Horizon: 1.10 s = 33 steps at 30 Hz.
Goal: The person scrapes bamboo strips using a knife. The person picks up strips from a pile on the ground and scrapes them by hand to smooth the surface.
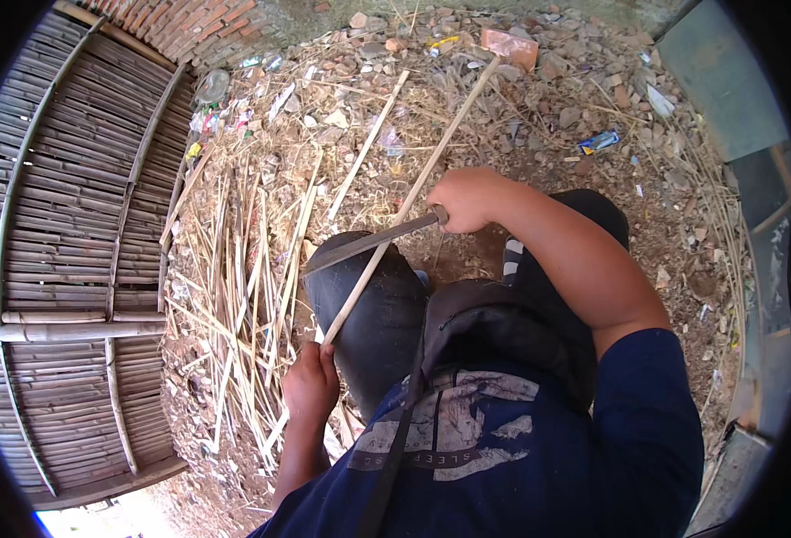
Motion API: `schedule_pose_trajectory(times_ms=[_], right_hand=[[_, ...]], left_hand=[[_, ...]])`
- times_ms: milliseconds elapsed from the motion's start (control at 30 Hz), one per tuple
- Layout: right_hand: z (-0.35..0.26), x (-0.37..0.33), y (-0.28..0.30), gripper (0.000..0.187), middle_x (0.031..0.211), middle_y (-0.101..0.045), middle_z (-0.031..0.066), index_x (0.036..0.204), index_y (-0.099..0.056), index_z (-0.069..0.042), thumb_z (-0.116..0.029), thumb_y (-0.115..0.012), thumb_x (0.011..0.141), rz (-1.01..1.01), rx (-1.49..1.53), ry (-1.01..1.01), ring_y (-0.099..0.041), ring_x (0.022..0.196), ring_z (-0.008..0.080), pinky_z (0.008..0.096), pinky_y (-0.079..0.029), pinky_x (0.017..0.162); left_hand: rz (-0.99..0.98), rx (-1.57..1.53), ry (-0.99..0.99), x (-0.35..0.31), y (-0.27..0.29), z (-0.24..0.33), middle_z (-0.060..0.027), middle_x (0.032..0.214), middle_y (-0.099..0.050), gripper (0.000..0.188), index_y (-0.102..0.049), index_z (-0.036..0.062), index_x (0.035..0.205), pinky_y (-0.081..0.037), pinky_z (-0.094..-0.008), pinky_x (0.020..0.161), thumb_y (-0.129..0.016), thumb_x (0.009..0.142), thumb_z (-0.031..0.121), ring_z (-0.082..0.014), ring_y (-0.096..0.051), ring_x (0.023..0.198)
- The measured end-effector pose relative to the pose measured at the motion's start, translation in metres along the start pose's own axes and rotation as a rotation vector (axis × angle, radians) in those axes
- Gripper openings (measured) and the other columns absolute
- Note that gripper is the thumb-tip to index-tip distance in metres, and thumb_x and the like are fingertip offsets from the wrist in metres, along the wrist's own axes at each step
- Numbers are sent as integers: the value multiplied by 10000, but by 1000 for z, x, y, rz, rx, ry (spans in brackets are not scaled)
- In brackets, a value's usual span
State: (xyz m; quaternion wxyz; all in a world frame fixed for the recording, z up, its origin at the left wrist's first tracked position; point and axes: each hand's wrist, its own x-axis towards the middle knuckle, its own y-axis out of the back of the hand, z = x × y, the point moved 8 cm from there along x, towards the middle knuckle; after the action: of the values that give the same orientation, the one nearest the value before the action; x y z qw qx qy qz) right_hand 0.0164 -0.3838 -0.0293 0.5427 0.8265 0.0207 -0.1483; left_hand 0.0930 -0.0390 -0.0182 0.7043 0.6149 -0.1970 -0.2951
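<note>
A long, pale bamboo strip (437, 154) slants from my lap up toward the rubble at the far side. My left hand (310, 384) is closed around its near end, beside my left knee. My right hand (469, 199) grips the handle of a long, dark-bladed knife (376, 242). The blade lies across the strip above my left thigh, its tip pointing left. Whether the edge cuts into the strip or only rests against it, I cannot tell. Another split strip (368, 145) lies on the ground just left of the held one.
Many loose bamboo strips (243, 296) are heaped at my left. A slatted bamboo panel (73, 188) stands beyond them. Stones, a brick block (509, 50) and a blue wrapper (600, 142) litter the ground ahead. Grey sheets (727, 76) line the right side.
</note>
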Motion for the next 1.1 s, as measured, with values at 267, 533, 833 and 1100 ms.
schedule_pose_trajectory(times_ms=[267,533,833,1100], right_hand=[[67,8,-9,367,818,-689,151,970,-704,-23,-290,-733,720,14,271,-115,-676,786,306,446,-522,692],[-5,-4,-5,299,838,-688,160,956,-720,-64,-172,-635,691,6,-7,78,-675,816,350,480,-533,717],[47,10,-13,348,893,-701,188,981,-700,-3,-222,-714,710,27,205,-67,-685,856,342,466,-528,733],[61,0,-1,437,933,-689,219,1124,-706,-44,-202,-684,718,43,235,-59,-675,902,373,449,-538,783]], left_hand=[[126,-100,-44,2,-20,4,-225,711,-643,278,-557,57,905,-472,-557,575,-503,1029,300,-457,-634,656],[128,-26,-48,-2,-10,4,-225,688,-632,261,-574,52,905,-479,-544,566,-504,1028,272,-445,-629,636],[203,-95,-40,4,-16,7,-243,713,-638,246,-575,47,926,-472,-550,566,-502,1024,260,-452,-627,631],[85,-53,-11,-6,-14,15,-239,698,-635,297,-571,57,911,-475,-561,564,-492,1035,314,-465,-629,641]])
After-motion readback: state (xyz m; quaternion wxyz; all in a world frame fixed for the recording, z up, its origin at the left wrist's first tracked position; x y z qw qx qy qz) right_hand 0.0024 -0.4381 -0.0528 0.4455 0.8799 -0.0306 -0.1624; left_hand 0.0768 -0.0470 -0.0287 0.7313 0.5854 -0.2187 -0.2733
